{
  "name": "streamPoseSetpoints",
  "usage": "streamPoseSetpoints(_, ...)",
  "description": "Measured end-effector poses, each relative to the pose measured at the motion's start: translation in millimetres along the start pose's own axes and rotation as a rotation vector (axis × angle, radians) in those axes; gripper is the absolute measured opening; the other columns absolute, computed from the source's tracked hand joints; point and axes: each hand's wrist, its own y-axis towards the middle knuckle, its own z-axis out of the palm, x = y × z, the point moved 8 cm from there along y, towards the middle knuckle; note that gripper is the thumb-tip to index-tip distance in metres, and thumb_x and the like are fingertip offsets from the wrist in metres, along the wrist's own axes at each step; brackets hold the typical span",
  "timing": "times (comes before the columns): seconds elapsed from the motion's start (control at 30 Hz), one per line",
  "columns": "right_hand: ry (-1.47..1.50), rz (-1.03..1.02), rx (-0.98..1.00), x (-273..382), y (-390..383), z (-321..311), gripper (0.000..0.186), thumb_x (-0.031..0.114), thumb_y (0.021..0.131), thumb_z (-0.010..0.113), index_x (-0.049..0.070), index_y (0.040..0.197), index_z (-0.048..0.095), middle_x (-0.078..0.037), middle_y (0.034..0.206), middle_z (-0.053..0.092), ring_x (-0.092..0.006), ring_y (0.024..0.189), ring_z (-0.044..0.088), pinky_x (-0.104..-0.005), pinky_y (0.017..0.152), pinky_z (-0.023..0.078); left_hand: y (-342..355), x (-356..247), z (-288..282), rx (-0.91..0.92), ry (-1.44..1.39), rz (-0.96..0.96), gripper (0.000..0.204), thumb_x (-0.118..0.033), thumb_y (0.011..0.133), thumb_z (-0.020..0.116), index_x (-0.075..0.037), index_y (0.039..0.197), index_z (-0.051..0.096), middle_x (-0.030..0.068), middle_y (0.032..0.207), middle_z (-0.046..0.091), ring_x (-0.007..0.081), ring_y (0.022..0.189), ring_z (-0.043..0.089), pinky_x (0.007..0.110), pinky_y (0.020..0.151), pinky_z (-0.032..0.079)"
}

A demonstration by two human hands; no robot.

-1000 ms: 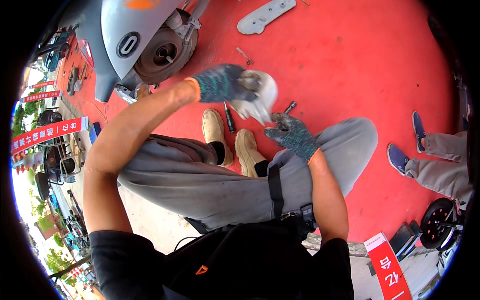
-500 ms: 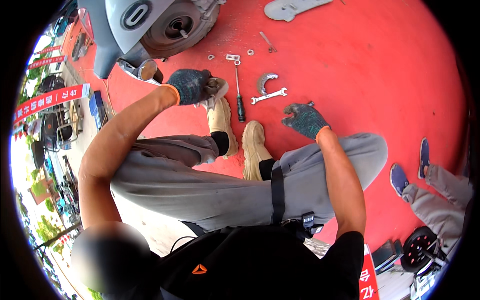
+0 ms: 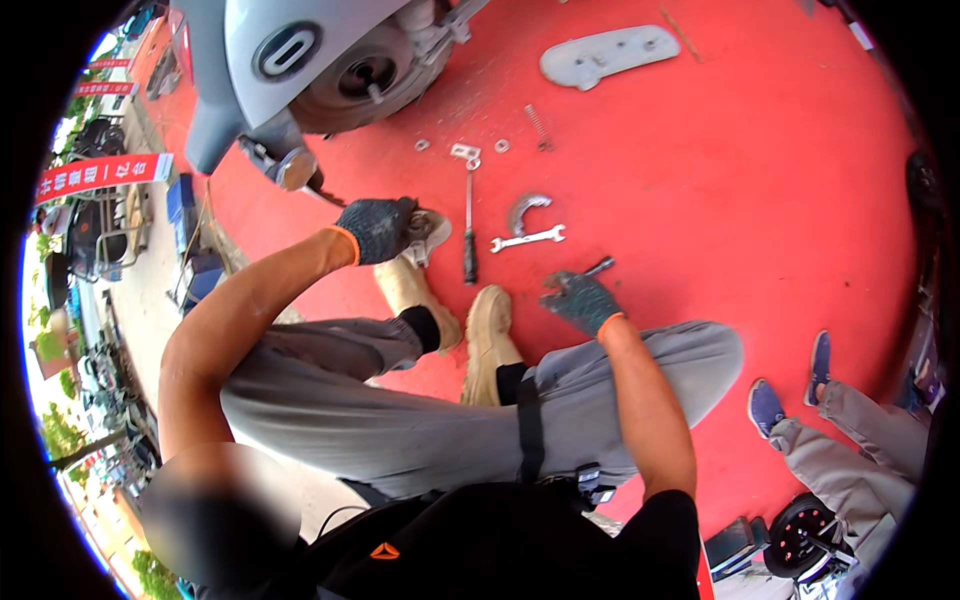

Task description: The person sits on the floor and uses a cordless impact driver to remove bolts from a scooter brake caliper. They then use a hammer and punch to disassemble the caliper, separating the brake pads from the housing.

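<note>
My left hand, in a dark knitted glove with an orange cuff, grips a pale metal part above my left boot. My right hand, gloved alike, has curled fingers beside a short dark cylindrical tool; what exactly they hold is unclear. Between and beyond my hands lie a screwdriver, an open-end wrench, a curved metal piece, a spring, a small bracket and nuts or washers.
A grey scooter with exposed wheel stands upper left. A flat plate lies beyond the spring on red ground. Another person's feet are at right, near a black wheel. Banners and vehicles line the left.
My left hand moved left and lower with the pale part, uncovering the wrench and curved piece. My right hand sits somewhat lower in view, and the whole view has shifted.
</note>
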Motion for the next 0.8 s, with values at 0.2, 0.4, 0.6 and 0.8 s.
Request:
streamPoseSetpoints(0.2,-0.095,-0.066,-0.047,-4.9,1.4,5.5,0.047,0.040,0.090,0.072,0.006,0.123,0.069,-0.016,0.123,0.071,-0.0320,0.115,0.068,-0.0403,0.099,0.053,49.7,-8.7,7.9,-0.020,-0.148,-0.090,0.045,-0.037,0.093,0.066,-0.005,0.125,0.062,0.0200,0.099,0.074,0.0403,0.096,0.072,0.048,0.083,0.057)
streamPoseSetpoints(0.4,-0.050,0.073,-0.036,0.6,-9.3,-4.7,0.048,0.039,0.090,0.072,0.007,0.126,0.068,-0.015,0.125,0.071,-0.0307,0.115,0.068,-0.0401,0.099,0.053,100.0,15.2,47.1,-0.134,-0.668,-0.391,0.048,-0.037,0.092,0.071,-0.002,0.125,0.064,0.0183,0.092,0.075,0.0306,0.080,0.075,0.042,0.068,0.059)
streamPoseSetpoints(0.6,-0.102,0.073,-0.027,4.6,-13.4,-3.0,0.049,0.038,0.091,0.071,0.006,0.127,0.068,-0.016,0.126,0.072,-0.0306,0.116,0.068,-0.0403,0.101,0.052,94.0,47.7,140.8,-0.072,-1.348,-0.626,0.045,-0.028,0.087,0.078,-0.001,0.120,0.064,0.0161,0.088,0.072,0.0280,0.060,0.069,0.041,0.048,0.059)
streamPoseSetpoints(0.8,-0.130,0.034,0.033,12.3,-11.0,-0.9,0.050,0.044,0.092,0.069,0.007,0.126,0.068,-0.017,0.130,0.069,-0.0331,0.122,0.064,-0.0419,0.104,0.050,97.8,39.5,171.1,-0.268,-1.669,-0.509,0.056,-0.036,0.089,0.082,-0.002,0.128,0.063,0.0147,0.102,0.073,0.0283,0.072,0.073,0.044,0.060,0.065)
